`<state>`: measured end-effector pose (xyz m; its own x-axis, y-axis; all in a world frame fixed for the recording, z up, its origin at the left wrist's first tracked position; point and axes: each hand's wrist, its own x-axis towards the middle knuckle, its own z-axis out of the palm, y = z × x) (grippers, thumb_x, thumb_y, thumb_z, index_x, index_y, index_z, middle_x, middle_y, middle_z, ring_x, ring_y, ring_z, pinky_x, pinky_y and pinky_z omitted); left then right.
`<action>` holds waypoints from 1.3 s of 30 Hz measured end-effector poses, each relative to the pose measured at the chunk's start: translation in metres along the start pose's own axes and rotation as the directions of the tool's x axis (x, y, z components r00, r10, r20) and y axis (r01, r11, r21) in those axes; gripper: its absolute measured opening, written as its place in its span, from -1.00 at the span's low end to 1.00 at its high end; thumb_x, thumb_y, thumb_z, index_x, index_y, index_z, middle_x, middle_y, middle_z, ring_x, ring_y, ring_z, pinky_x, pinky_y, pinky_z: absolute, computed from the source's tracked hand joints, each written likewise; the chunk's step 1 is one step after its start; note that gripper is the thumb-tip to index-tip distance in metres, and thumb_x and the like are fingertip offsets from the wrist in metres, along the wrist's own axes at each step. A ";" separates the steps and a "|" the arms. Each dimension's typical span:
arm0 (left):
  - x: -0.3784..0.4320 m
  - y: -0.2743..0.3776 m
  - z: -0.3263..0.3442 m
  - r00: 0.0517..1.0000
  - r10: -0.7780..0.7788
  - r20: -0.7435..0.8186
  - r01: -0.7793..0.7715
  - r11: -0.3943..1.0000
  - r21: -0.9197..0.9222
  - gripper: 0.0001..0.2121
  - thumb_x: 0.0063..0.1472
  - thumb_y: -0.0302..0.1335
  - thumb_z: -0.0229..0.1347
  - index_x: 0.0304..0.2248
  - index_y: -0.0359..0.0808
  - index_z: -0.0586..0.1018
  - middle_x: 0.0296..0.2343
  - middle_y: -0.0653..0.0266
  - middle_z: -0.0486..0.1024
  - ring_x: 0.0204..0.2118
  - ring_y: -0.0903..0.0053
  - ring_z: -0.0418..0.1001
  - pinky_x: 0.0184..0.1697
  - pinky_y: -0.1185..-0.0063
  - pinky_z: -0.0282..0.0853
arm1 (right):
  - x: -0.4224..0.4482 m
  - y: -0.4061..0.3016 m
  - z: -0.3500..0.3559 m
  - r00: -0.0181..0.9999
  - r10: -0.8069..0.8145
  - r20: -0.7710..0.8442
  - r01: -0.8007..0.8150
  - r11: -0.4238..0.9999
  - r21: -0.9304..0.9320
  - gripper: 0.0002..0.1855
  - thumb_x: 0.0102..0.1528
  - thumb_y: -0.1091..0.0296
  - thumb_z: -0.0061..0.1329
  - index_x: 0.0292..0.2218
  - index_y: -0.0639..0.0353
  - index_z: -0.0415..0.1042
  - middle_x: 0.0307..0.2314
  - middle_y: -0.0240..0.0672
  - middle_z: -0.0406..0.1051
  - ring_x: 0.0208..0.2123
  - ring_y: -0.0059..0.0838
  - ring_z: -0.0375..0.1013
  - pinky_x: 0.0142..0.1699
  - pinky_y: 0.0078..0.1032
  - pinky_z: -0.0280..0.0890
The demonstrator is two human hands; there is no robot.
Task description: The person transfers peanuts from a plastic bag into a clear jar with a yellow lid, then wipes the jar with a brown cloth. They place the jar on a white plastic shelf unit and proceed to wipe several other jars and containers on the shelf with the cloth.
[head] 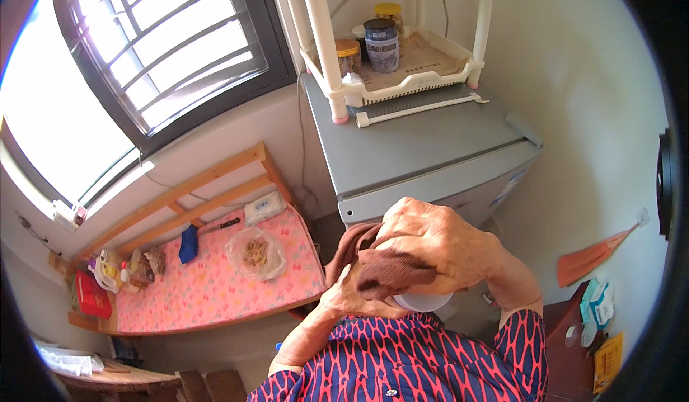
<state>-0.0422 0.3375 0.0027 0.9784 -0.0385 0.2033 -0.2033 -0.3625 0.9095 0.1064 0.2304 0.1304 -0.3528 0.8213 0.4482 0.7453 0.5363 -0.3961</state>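
Observation:
A bunched brown cloth (395, 273) is gripped between my two hands, in front of my chest. My right hand (438, 243) is over the top of the cloth with its fingers bent. From the lower left, my left hand (355, 297) clasps the cloth, its thumb against the folds. Below my hands shows the rounded edge of a translucent white object (422, 301), perhaps a plastic container. Most of that object is hidden, and I cannot tell whether a hand touches it. Just beyond my hands stands a grey refrigerator (414, 154).
On the refrigerator a white plastic rack (323, 41) holds several jars (382, 47). To the left, a wooden bench (215, 208) with a pink patterned cover carries a knife (220, 225), a bag of food pieces (255, 254) and bottles (126, 273). A dark red table (562, 337) stands right.

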 end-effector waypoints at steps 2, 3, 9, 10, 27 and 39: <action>0.000 0.002 0.004 0.986 0.040 -0.162 -0.056 0.994 -0.091 0.13 -0.37 -0.23 0.44 0.14 -0.34 -0.04 -0.01 0.08 0.23 0.08 0.29 0.23 0.12 0.39 0.16 | -0.006 0.014 -0.002 0.999 0.003 -0.049 0.002 0.995 0.099 -0.62 -0.14 0.20 0.16 -0.31 0.23 0.44 -0.31 -0.31 0.41 -0.24 -0.27 0.35 -0.10 -0.35 0.26; -0.002 0.005 0.006 0.963 0.063 -0.263 -0.104 0.984 -0.145 0.15 -0.39 -0.24 0.45 0.13 -0.36 -0.05 -0.02 0.07 0.24 0.08 0.30 0.22 0.12 0.40 0.16 | -0.009 0.016 -0.003 0.984 0.174 -0.040 -0.148 0.919 0.365 -0.62 -0.06 0.17 0.08 -0.26 0.24 0.42 -0.31 -0.31 0.41 -0.21 -0.35 0.34 -0.08 -0.38 0.24; 0.004 -0.004 -0.003 0.830 0.267 -0.490 -0.388 0.907 -0.163 -0.11 -0.35 -0.25 0.37 0.03 -0.37 0.25 -0.05 0.10 0.31 -0.03 0.33 0.34 0.03 0.43 0.24 | -0.023 0.011 0.068 0.631 0.722 -0.283 -0.246 0.533 0.810 -0.58 0.20 0.06 -0.20 -0.14 0.28 0.31 -0.34 -0.38 0.35 -0.27 -0.60 0.31 -0.12 -0.56 0.25; 0.009 0.008 0.000 0.817 0.156 -0.555 -0.355 0.894 -0.272 -0.11 -0.29 -0.17 0.33 0.06 -0.35 0.24 -0.02 0.11 0.30 0.01 0.31 0.31 0.09 0.41 0.19 | -0.028 0.014 0.077 0.595 0.716 -0.366 -0.211 0.578 0.788 -0.58 0.21 0.05 -0.23 -0.14 0.28 0.29 -0.34 -0.38 0.33 -0.29 -0.59 0.31 -0.12 -0.56 0.25; 0.034 0.028 -0.007 0.541 0.109 -0.834 -0.500 0.839 -0.215 -0.10 -0.17 -0.26 0.36 0.12 -0.39 0.13 -0.01 0.05 0.28 0.04 0.29 0.28 0.13 0.42 0.16 | 0.006 -0.001 0.090 0.604 0.748 -0.276 0.180 0.209 0.961 -0.49 0.27 0.09 -0.36 0.14 0.16 -0.03 -0.04 -0.33 0.17 0.01 -0.53 0.16 0.11 -0.59 0.08; 0.024 0.014 -0.025 0.269 -0.090 -0.959 -0.316 0.932 -0.176 -0.57 -0.18 -0.59 0.25 -0.22 -0.49 0.47 -0.35 0.23 0.50 -0.38 0.54 0.46 -0.25 0.61 0.40 | -0.022 -0.006 0.076 0.722 0.560 -0.405 -0.123 0.681 0.722 -0.72 0.04 0.33 -0.04 -0.27 0.36 0.33 -0.52 -0.20 0.39 -0.43 -0.40 0.41 -0.29 -0.47 0.28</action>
<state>-0.0230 0.3549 0.0294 0.2447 0.9150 0.3207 -0.5052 -0.1620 0.8477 0.0669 0.2232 0.0622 0.3923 0.8150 0.4266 0.1419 0.4046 -0.9034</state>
